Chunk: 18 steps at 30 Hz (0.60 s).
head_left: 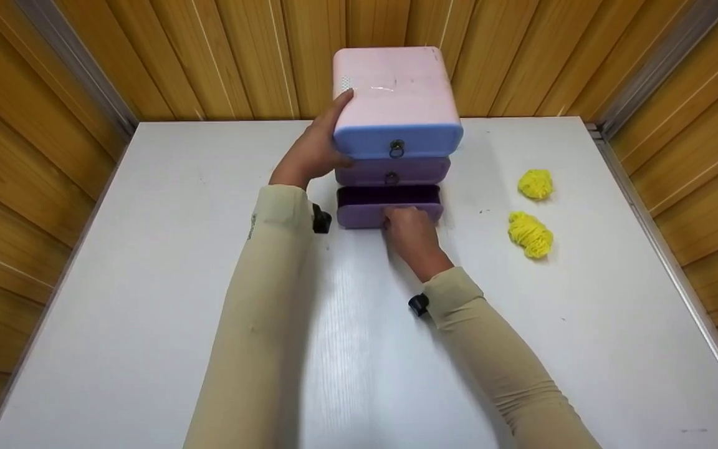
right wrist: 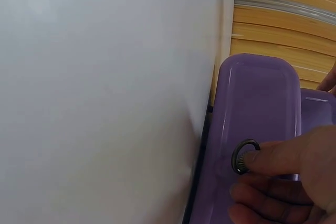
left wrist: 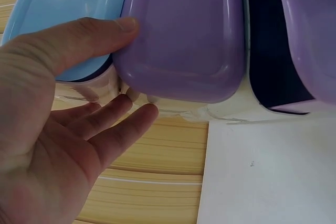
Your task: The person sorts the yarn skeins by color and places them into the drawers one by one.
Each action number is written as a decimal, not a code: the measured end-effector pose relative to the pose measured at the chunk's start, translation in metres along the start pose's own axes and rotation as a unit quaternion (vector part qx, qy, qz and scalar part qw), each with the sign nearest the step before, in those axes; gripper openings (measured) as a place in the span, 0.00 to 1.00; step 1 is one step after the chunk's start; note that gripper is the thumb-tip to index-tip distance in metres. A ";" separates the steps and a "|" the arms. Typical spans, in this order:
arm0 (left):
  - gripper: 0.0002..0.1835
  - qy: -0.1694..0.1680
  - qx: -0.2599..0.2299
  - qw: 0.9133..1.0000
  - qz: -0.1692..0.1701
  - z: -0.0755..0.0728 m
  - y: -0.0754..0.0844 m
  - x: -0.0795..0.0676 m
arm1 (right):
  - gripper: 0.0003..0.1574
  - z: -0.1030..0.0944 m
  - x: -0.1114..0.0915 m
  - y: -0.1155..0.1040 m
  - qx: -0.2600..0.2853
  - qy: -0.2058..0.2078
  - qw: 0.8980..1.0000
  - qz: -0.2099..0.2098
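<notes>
A small drawer cabinet (head_left: 396, 87) stands at the back of the table, with a pink top, a blue top drawer (head_left: 359, 142) and a purple middle drawer (head_left: 365, 171). The purple bottom drawer (head_left: 359, 216) is pulled partly out, its dark inside showing. My left hand (head_left: 318, 149) rests against the cabinet's left side. In the left wrist view its thumb reaches across the front at the middle drawer's edge, and its fairly straight fingers (left wrist: 123, 129) lie along the side. My right hand (head_left: 412, 237) pinches the bottom drawer's metal ring pull (right wrist: 240, 160) between thumb and finger.
Two crumpled yellow bundles, one rounder (head_left: 535, 184) and one longer (head_left: 530, 235), lie to the right of the cabinet on the white table (head_left: 178, 280). Wood-patterned panels (head_left: 240, 56) wall in the table at the back and both sides.
</notes>
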<state>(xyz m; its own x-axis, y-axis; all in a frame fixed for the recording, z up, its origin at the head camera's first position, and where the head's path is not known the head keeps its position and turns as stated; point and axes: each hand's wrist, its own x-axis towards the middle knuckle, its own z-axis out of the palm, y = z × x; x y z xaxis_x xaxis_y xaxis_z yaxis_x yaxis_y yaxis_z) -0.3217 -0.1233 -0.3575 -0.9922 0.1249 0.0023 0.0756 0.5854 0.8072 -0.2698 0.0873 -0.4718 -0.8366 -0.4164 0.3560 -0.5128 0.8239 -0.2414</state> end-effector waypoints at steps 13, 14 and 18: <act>0.67 -0.003 0.008 1.000 -0.002 0.000 -0.001 0.000 | 0.08 0.000 -0.006 -0.002 -0.024 0.010 1.000 -0.005; 0.67 -0.003 0.008 1.000 -0.001 0.000 -0.001 0.000 | 0.08 0.000 -0.006 -0.003 -0.023 0.009 1.000 -0.004; 0.67 -0.004 0.006 1.000 0.004 -0.001 -0.001 0.001 | 0.09 -0.002 -0.008 -0.004 -0.020 0.005 1.000 -0.002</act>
<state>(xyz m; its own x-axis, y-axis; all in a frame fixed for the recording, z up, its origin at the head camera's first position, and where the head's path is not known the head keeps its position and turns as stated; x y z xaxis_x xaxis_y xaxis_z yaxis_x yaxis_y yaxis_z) -0.3225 -0.1245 -0.3584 -0.9908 0.1353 0.0042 0.0845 0.5945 0.7996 -0.2604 0.0883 -0.4720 -0.8327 -0.4159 0.3656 -0.5077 0.8370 -0.2040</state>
